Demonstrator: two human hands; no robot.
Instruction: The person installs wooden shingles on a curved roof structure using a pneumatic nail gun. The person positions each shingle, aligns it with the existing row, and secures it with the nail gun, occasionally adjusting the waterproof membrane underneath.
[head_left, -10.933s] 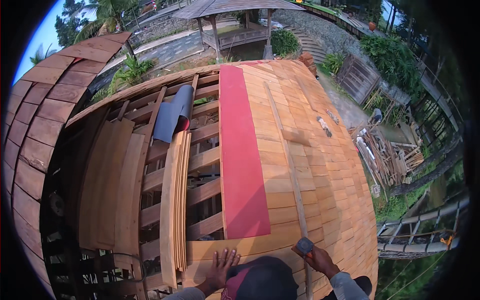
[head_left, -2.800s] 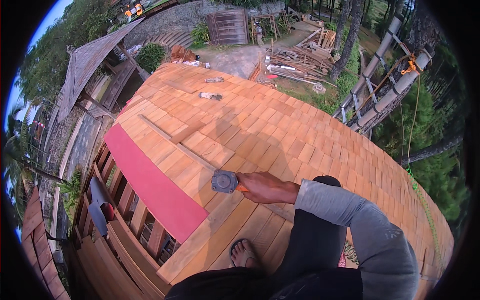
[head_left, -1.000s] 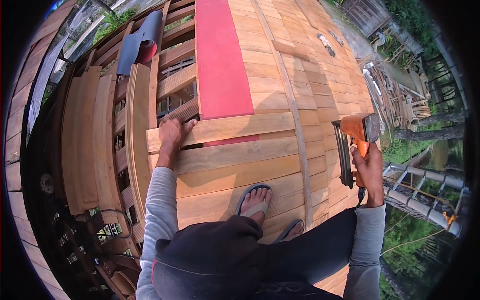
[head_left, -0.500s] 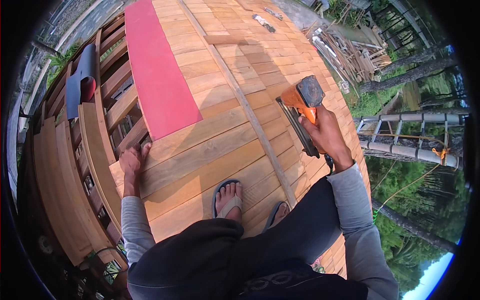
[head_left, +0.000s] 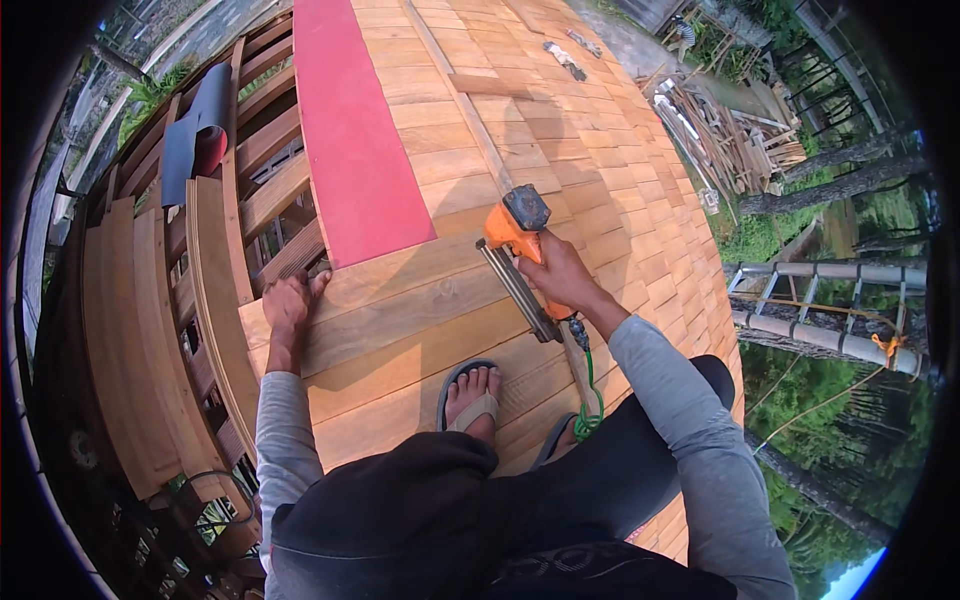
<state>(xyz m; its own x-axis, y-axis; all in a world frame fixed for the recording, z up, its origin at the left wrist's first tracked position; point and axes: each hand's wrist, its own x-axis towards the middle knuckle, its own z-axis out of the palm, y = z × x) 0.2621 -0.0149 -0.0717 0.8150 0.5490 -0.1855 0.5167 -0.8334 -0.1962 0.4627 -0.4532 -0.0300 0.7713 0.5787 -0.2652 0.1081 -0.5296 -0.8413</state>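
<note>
My right hand (head_left: pixel 567 272) is wrapped around the handle of an orange and black pneumatic nail gun (head_left: pixel 515 237). A green coiled air hose (head_left: pixel 590 415) runs down from its handle toward my feet. The gun is over the shingled wood surface, its long magazine slanting toward me; whether its nose touches the wood is hidden. To the left, my left hand (head_left: pixel 292 305) grips the left end of a wooden board (head_left: pixel 385 275), thumb on top and fingers at the edge. That board lies along the lower end of a red underlay strip (head_left: pixel 368 160).
Open wooden battens (head_left: pixel 275 195) with gaps lie left of the strip, with stacked planks (head_left: pixel 215 270) and a dark roll (head_left: pixel 207 105) on them. A long thin batten (head_left: pixel 460 85) crosses the shingles. At right are a ladder (head_left: pixel 830 315) and the surface's edge; scrap wood lies beyond.
My right hand has brought the nail gun left and slightly down, closer to the red strip. The green hose has come into view by my feet. My left hand keeps its place on the board.
</note>
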